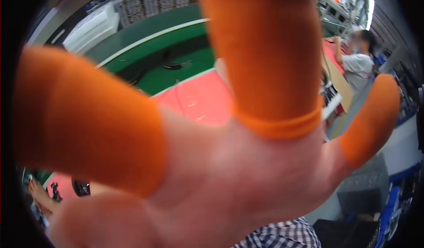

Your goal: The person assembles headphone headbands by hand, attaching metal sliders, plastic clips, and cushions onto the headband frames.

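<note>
My right hand [247,173] is raised very close to the camera, palm side showing, and fills much of the view. Its fingers are spread, with nothing seen between them. Orange covers sit on three digits: one points left, one points up and one stands out at the right. A bare, blurred fingertip shows at the lower left. Behind the hand lies a pink mat [198,98] beside a green surface [190,64], partly hidden. I do not make out my left hand.
A co-worker in a white shirt [357,64] is at the upper right. Another hand [40,197], apparently a co-worker's, is at the far left. A white box [92,29] and stacked items [152,3] stand at the upper left. Blue-edged shelving or bins [391,208] are at the lower right.
</note>
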Action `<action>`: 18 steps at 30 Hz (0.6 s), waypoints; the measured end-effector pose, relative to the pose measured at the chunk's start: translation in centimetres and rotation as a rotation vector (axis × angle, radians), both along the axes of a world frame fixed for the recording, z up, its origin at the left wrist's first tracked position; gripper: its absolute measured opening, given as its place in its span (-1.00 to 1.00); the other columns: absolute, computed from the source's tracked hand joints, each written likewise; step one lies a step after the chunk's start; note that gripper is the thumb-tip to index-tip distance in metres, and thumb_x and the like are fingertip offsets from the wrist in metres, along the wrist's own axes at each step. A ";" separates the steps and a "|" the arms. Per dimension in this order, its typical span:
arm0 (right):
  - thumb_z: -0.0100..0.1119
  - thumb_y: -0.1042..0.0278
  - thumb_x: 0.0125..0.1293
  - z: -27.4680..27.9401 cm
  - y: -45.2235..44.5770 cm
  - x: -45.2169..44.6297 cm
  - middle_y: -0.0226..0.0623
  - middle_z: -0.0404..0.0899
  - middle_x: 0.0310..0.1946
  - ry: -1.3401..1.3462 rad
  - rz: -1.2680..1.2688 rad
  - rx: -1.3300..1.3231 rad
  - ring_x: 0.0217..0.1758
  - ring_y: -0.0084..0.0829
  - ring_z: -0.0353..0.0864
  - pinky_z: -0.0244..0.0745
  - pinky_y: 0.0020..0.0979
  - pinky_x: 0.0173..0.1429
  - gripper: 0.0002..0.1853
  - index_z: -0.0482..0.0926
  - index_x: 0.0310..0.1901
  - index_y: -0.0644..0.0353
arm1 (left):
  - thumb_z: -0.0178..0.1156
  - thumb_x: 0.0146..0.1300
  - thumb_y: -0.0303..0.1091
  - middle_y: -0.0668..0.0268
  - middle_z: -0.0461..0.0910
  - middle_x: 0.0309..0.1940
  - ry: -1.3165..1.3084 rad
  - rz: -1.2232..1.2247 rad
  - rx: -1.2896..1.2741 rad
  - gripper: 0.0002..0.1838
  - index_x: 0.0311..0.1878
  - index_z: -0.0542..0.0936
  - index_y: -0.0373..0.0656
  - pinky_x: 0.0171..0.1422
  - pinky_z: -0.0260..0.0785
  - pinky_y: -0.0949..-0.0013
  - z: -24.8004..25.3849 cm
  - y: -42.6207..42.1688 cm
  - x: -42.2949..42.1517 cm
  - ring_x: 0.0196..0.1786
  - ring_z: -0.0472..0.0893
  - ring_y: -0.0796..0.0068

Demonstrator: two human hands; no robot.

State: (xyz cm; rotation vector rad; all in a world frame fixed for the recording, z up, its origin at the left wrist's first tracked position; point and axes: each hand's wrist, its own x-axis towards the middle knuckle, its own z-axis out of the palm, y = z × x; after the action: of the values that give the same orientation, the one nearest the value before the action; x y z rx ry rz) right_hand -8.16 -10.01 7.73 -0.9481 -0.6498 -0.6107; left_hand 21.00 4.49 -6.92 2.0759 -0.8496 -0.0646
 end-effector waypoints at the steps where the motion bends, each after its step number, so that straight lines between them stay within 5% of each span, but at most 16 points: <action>1: -0.11 -0.19 0.21 -0.1 -1.3 -0.6 0.01 0.11 0.23 0.013 -0.015 0.003 -0.16 -0.40 0.34 0.35 -0.37 -0.01 -0.23 0.04 0.27 0.23 | 0.17 0.10 -0.38 0.12 0.57 -0.31 -0.044 -0.029 0.061 -0.72 -0.15 0.52 -0.34 -0.14 0.38 0.44 1.1 -2.0 -2.4 -0.26 0.55 0.38; 4: -0.10 -0.19 0.21 -0.3 -1.2 -1.3 0.01 0.11 0.23 0.014 -0.003 0.042 -0.17 -0.41 0.34 0.36 -0.38 -0.01 -0.23 0.04 0.27 0.23 | 0.17 0.10 -0.36 0.12 0.56 -0.26 -0.002 -0.220 0.144 -0.72 -0.15 0.52 -0.32 -0.13 0.39 0.38 1.2 -3.6 -6.5 -0.24 0.55 0.34; 6: -0.10 -0.19 0.21 1.2 -9.6 -10.2 0.01 0.10 0.23 -0.014 0.035 0.067 -0.17 -0.41 0.34 0.36 -0.38 -0.02 -0.23 0.04 0.27 0.23 | 0.17 0.01 -0.43 0.21 0.53 -0.26 0.197 -0.312 0.269 -0.71 -0.14 0.50 -0.25 -0.20 0.36 0.40 3.3 -5.3 -12.1 -0.28 0.49 0.38; 8: -0.10 -0.19 0.20 1.8 -10.5 -7.0 0.01 0.10 0.23 -0.062 0.094 0.094 -0.18 -0.41 0.34 0.36 -0.39 -0.02 -0.23 0.04 0.28 0.23 | 0.24 -0.01 -0.31 0.13 0.55 -0.27 -0.125 -0.422 0.214 -0.66 -0.15 0.52 -0.24 -0.07 0.33 0.30 0.5 -5.9 -14.2 -0.17 0.51 0.26; 10: -0.10 -0.12 0.24 -2.6 -15.9 -8.7 -0.03 0.34 0.05 0.198 -0.277 0.074 -0.15 -0.44 0.42 0.43 -0.50 -0.22 -0.34 0.23 0.16 0.31 | 0.28 -0.07 -0.28 0.08 0.51 -0.20 -0.221 -0.497 0.350 -0.57 -0.09 0.49 -0.23 -0.01 0.31 0.26 1.7 -6.5 -17.2 -0.12 0.48 0.13; 12: 0.06 0.16 0.21 -5.4 -18.7 -10.2 -0.15 0.48 -0.10 0.620 -0.745 -0.150 -0.31 -0.46 0.43 0.38 -0.48 -0.25 -0.56 0.39 0.03 0.30 | 0.29 -0.09 -0.28 0.10 0.49 -0.19 -0.199 -0.524 0.440 -0.52 -0.05 0.46 -0.22 0.01 0.29 0.24 1.0 -6.5 -18.8 -0.11 0.45 0.09; 15: 0.12 0.35 0.15 -7.2 -22.2 -12.2 -0.24 0.56 -0.25 1.089 -1.330 -0.980 -0.38 -0.50 0.47 0.39 -0.50 -0.25 -0.69 0.49 -0.07 0.26 | 0.27 -0.07 -0.22 0.07 0.49 -0.28 -0.307 -0.472 0.396 -0.53 -0.06 0.47 -0.21 -0.08 0.31 0.18 -2.3 -6.4 -18.8 -0.20 0.47 0.07; 18: 0.18 0.32 0.11 -9.4 -26.8 -11.8 -0.17 0.58 -0.24 1.346 -1.232 -0.995 -0.37 -0.46 0.51 0.43 -0.45 -0.20 -0.65 0.50 -0.05 0.24 | 0.25 -0.06 -0.22 0.06 0.49 -0.33 -0.203 -0.507 0.482 -0.55 -0.08 0.47 -0.21 -0.12 0.33 0.18 -1.1 -7.2 -19.2 -0.23 0.48 0.08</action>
State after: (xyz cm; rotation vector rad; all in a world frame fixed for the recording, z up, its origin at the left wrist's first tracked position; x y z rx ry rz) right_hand -19.92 -36.83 -1.69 -2.3618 1.0895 -0.4905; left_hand 1.84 -2.69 -7.99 2.2725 -1.5988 -0.3675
